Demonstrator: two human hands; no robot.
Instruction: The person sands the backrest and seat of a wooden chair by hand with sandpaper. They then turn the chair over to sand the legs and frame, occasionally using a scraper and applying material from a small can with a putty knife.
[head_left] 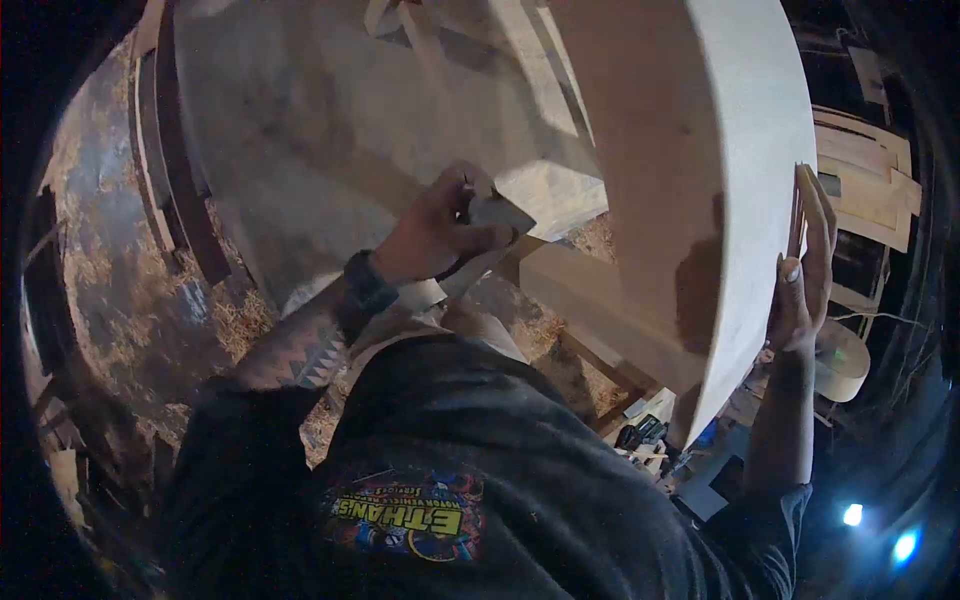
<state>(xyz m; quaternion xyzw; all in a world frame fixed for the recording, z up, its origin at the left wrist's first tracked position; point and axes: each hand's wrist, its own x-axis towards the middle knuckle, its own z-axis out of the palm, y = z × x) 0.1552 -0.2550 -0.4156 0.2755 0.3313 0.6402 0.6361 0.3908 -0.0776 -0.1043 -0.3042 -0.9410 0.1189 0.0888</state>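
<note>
My left hand (pixel 445 228), with a dark band at the wrist, pinches a small flat greyish piece (pixel 500 213) with a pointed corner; its exact kind I cannot make out. That piece is above a large pale sheet of wood (pixel 310 120). On the right, a tall curved wooden panel (pixel 765 130) stands with its pale side lit and its inner side in shadow. My right hand (pixel 805 265) lies against the panel's outer side with the fingers stretched out. Part of that palm is hidden.
Wood shavings (pixel 130 310) cover the floor at left, beside long dark boards (pixel 180 170). Below the panel's lower end sit dark tools (pixel 645 435). Flat wooden pieces (pixel 865 180) are stacked at far right, near a rounded wooden piece (pixel 842 362).
</note>
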